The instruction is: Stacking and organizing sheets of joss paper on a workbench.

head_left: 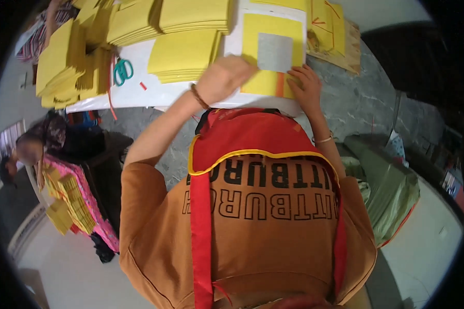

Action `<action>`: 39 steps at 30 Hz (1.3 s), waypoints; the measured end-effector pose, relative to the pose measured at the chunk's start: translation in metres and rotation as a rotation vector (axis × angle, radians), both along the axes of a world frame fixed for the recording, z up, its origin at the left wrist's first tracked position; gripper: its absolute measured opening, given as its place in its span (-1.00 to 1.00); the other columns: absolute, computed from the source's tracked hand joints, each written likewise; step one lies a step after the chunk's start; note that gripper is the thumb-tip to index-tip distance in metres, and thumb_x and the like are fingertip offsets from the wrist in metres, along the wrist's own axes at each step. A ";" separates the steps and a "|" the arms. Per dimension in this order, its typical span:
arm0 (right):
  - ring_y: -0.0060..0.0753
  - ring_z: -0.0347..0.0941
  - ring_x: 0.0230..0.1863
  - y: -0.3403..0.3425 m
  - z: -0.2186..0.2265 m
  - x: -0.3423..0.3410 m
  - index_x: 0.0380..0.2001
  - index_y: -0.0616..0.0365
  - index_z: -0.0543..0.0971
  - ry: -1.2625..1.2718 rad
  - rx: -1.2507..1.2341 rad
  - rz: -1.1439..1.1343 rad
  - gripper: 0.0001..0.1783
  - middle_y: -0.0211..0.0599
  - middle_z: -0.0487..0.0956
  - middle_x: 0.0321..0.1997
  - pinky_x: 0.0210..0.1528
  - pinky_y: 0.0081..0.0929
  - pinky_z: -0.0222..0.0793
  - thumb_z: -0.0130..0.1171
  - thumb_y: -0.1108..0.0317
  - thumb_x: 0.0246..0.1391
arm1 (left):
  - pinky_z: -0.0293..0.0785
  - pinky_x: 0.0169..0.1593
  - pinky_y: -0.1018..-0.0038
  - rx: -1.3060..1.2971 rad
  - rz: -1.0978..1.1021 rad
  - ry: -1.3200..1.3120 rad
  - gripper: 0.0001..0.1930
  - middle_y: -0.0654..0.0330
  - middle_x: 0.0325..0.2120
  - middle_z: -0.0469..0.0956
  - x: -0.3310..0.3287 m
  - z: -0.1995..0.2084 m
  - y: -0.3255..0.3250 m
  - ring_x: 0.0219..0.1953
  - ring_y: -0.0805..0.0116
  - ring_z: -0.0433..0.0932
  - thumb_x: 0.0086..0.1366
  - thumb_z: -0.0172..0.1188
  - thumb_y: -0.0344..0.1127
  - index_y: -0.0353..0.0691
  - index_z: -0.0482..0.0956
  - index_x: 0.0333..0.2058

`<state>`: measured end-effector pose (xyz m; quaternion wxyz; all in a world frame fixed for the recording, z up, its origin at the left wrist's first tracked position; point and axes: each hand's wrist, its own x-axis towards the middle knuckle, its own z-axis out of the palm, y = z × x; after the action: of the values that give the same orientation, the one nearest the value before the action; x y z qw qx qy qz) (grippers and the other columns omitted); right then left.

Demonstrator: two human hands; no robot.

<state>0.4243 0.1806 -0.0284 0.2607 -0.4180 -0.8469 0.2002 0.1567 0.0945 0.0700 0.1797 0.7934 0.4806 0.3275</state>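
1. Left hand (224, 77) lies flat on a yellow sheet (271, 36) with a grey square patch (275, 52), on the white bench (139, 92).
2. Right hand (305, 85), fingers spread, presses the sheet's lower edge.
3. Yellow stacks (183, 54) and green scissors (122, 70) lie to the left.

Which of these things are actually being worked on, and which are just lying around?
In use: left hand and right hand pressing the yellow sheet with its grey square.

Lying about: yellow paper stacks, green scissors, white table.
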 end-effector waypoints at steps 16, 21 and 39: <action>-0.25 0.18 0.19 0.001 -0.015 0.007 -0.33 0.26 0.60 0.519 -0.493 -0.059 -0.59 -0.24 0.50 -0.05 0.24 -0.37 0.01 -0.22 0.27 0.24 | 0.41 -0.30 0.35 -0.230 -0.013 -0.047 -0.80 0.08 -0.48 0.53 0.035 -0.066 0.024 -0.38 0.14 0.49 0.19 0.10 -0.26 -0.29 0.55 -0.37; -0.26 0.19 0.17 0.003 -0.013 0.004 -0.34 0.28 0.60 0.574 -0.522 -0.053 -0.58 -0.23 0.52 -0.08 0.26 -0.36 -0.03 -0.22 0.25 0.23 | 0.42 -0.32 0.38 -0.425 0.092 -0.156 -0.80 0.06 -0.49 0.54 0.036 -0.058 0.025 -0.43 0.15 0.51 0.19 0.08 -0.26 -0.29 0.56 -0.38; -0.25 0.12 0.23 0.001 -0.011 0.012 -0.21 0.17 0.54 0.427 -0.433 0.038 -0.72 -0.34 0.44 0.04 0.27 -0.35 -0.06 -0.02 0.26 0.12 | 0.32 -0.51 0.59 -0.611 0.184 -0.308 -0.81 0.29 -0.68 0.46 0.034 -0.063 0.031 -0.60 0.61 0.37 0.14 0.08 -0.31 -0.33 0.56 -0.43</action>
<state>0.4364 0.1812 -0.0399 0.3340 -0.3965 -0.7182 0.4641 0.1911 0.1255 0.0071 0.4488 0.5977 0.5931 0.2993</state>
